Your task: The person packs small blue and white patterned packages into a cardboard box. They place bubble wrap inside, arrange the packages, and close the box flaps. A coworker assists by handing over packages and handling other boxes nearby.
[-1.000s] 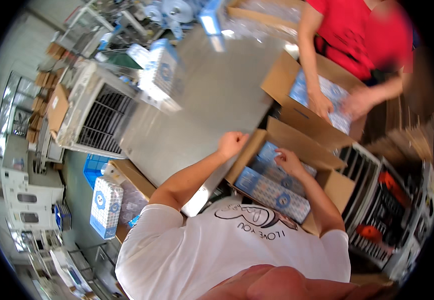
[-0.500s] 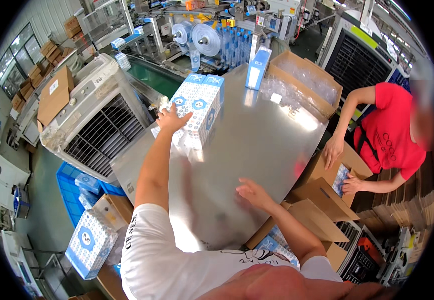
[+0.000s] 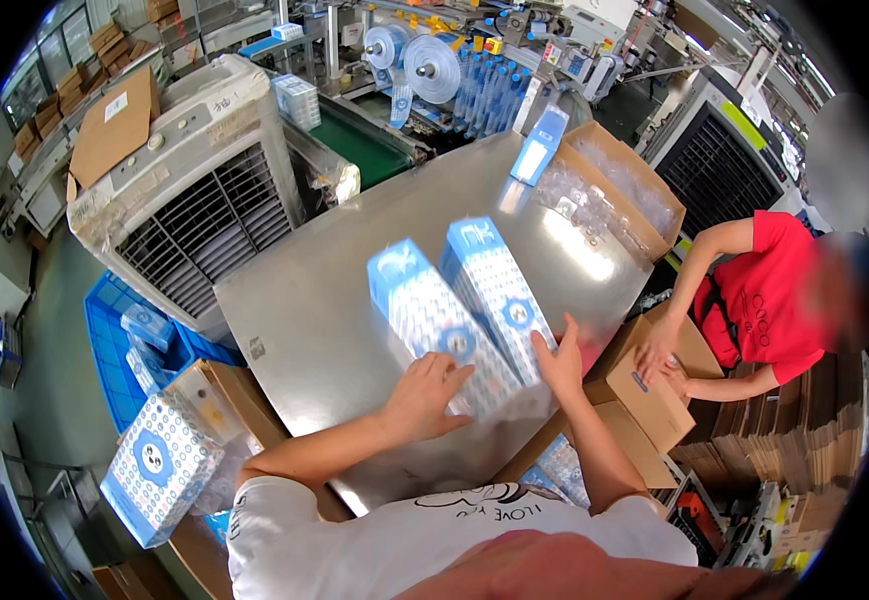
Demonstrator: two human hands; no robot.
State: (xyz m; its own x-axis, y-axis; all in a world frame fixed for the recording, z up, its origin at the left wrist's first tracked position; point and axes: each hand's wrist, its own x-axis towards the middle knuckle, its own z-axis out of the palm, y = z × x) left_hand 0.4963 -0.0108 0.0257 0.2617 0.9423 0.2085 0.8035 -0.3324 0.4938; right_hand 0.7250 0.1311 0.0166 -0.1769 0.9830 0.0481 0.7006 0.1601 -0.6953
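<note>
Two long blue-and-white patterned packs lie side by side on the metal table, slightly blurred: the left pack (image 3: 437,312) and the right pack (image 3: 498,284). A narrow gap parts their far ends. My left hand (image 3: 423,400) touches the near left side of the left pack, its fingers stretched out. Against the right side of the right pack rests my right hand (image 3: 561,366), thumb and fingers apart. Neither hand is wrapped round a pack. The table (image 3: 325,310) is shiny bare metal around them.
At the table's far right stand a blue pack (image 3: 541,146) and a carton of clear plastic bags (image 3: 620,185). A co-worker in red (image 3: 755,300) handles a carton (image 3: 655,395) on the right. An air cooler (image 3: 205,215), conveyor (image 3: 365,145) and blue crate (image 3: 105,335) are left.
Both packs have come from the table's far left edge to the middle, nearer me, and turned. My left hand has drawn back; my right hand has reached the right pack. The co-worker's carton flaps have moved.
</note>
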